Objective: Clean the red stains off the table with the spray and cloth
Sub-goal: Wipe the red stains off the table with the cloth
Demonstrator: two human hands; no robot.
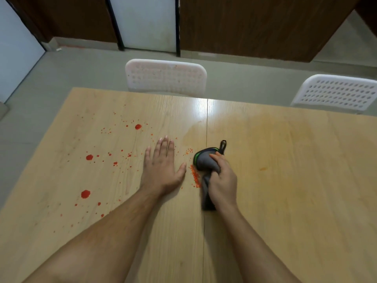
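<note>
Table (265, 180): pale wood, wet smear on our right side.
Stains (89, 157): red drops, mostly left.
Left hand (161, 166): flat, fingers straight, bracing.
Right hand (222, 178): gripping the bunched grey cloth (205, 162).
Spray: out of view.
Advice: we should sweep leftward, pressing firmly.

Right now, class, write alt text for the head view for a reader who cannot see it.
A person's right hand grips a grey cloth on a wooden table, while the left hand lies flat beside it. Red stains speckle the table's left half; two white chairs stand beyond.
</note>
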